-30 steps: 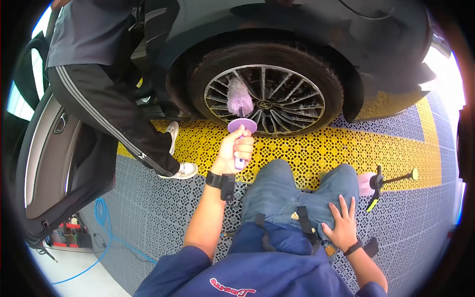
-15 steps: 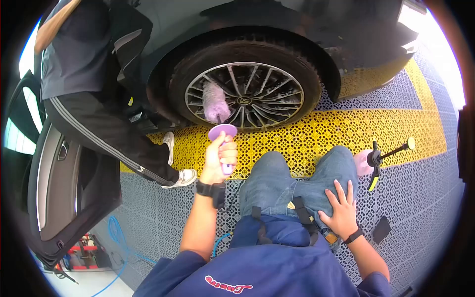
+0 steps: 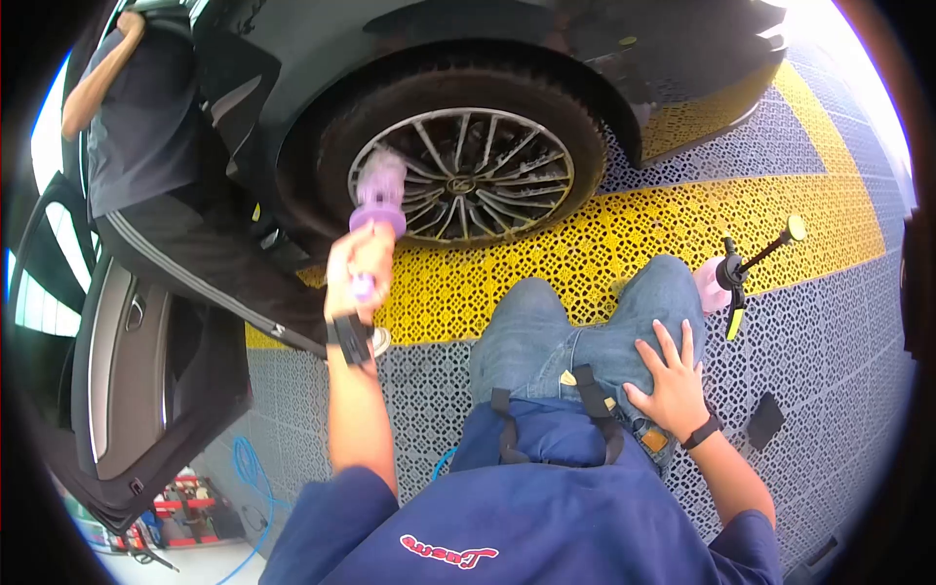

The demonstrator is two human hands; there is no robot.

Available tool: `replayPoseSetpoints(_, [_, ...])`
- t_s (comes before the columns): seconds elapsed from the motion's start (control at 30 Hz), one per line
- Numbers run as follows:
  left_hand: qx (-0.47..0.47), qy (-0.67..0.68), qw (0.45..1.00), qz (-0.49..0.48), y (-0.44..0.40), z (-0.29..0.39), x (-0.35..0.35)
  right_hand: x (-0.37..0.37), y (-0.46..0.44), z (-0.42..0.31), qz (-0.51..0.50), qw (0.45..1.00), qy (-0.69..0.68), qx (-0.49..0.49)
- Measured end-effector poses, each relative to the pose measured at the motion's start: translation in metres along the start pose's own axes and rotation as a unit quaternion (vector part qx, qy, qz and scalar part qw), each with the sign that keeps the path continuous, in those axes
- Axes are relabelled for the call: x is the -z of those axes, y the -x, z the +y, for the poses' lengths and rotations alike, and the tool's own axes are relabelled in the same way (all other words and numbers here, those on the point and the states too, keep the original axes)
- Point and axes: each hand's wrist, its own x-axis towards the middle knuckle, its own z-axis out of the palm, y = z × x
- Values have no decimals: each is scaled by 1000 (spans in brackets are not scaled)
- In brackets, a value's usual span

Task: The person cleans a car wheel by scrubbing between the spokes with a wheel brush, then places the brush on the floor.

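My left hand (image 3: pixel 359 265) is closed around the purple handle of a fluffy wheel brush (image 3: pixel 381 180). A round purple guard sits just above my fingers. The brush head, slightly blurred, is at the left part of the multi-spoke wheel (image 3: pixel 460 183); how deep it sits between the spokes I cannot tell. White foam or wet streaks show on some spokes. Around the rim runs the black tyre (image 3: pixel 588 146) of a dark car. With fingers spread, my right hand (image 3: pixel 671 390) lies flat on my jeans near the knee, holding nothing.
A pink pump spray bottle (image 3: pixel 715 281) stands right of my knee. Another person (image 3: pixel 146 136) stands at the left beside an open car door (image 3: pixel 132 361). A blue hose (image 3: pixel 252 463) and red rack (image 3: pixel 190 507) lie lower left. Yellow and grey grid tiles (image 3: pixel 682 224) cover the floor.
My left hand has moved left and up with the brush, and less of the brush head shows. The view has shifted a little. My right hand stays on my leg.
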Motion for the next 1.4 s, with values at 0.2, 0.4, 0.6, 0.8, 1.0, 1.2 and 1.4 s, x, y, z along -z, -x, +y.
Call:
replayPoseSetpoints(0.2, [-51,-78,995,25,13,-67,54,0,6,-4,1,1000,-2,-13])
replayPoseSetpoints(0.4, [-36,-89,993,68,46,-100,55,0,4,-3,3,1000,0,-2])
replayPoseSetpoints(0.6, [47,-134,987,79,64,-163,96,-4,0,-6,3,1000,4,-1])
replayPoseSetpoints(0.8, [-52,-219,971,84,39,-131,89,4,2,-7,-43,999,12,4])
replayPoseSetpoints(1.0, [-28,-235,971,25,-65,-14,63,7,5,-7,-68,997,42,10])
replayPoseSetpoints(1.2, [-93,-233,968,-1,-140,-5,66,23,7,-12,-90,994,53,42])
replayPoseSetpoints(1.4, [-176,-295,938,44,-97,-86,102,44,-53,-67,-61,937,-255,232])
